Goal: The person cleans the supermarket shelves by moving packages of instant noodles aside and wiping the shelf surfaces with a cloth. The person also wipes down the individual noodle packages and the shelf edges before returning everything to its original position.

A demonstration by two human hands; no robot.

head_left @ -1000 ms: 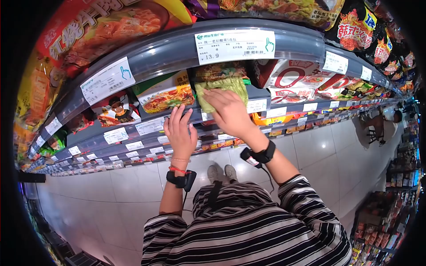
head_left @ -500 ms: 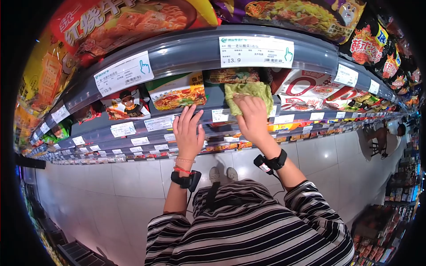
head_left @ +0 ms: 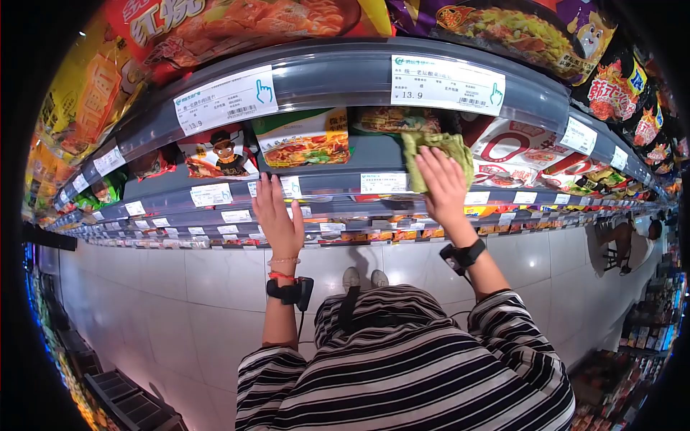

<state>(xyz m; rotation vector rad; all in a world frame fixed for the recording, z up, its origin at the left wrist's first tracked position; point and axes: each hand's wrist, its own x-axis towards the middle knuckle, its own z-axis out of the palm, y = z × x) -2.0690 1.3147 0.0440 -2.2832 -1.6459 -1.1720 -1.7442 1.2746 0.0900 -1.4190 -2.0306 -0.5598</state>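
Note:
A crumpled green cloth (head_left: 460,149) lies over the front edge of the lower shelf (head_left: 325,184). My right hand (head_left: 445,188) presses on it, holding it against the edge with extended fingers; the thumb is hidden. To the left, my left hand (head_left: 279,221) rests its fingertips on the same edge, partly over a price label (head_left: 290,187). Its fingers are stretched out with nothing in them. Behind the hands stand a green-and-yellow noodle package (head_left: 305,140) and a red-and-white noodle package (head_left: 510,140). Another price label (head_left: 383,182) sits left of the cloth.
Above my hands, the upper shelf's edge (head_left: 338,79) juts out, with large noodle bags (head_left: 266,29) on it. Further shelf tiers run below. Pale floor tiles (head_left: 208,280) lie under me. A seated person (head_left: 629,241) is at the far right, near more stocked shelving (head_left: 650,305).
My right hand and the cloth have shifted right along the shelf edge, its fingers now straighter. My left hand has moved slightly left. The view has shifted a little.

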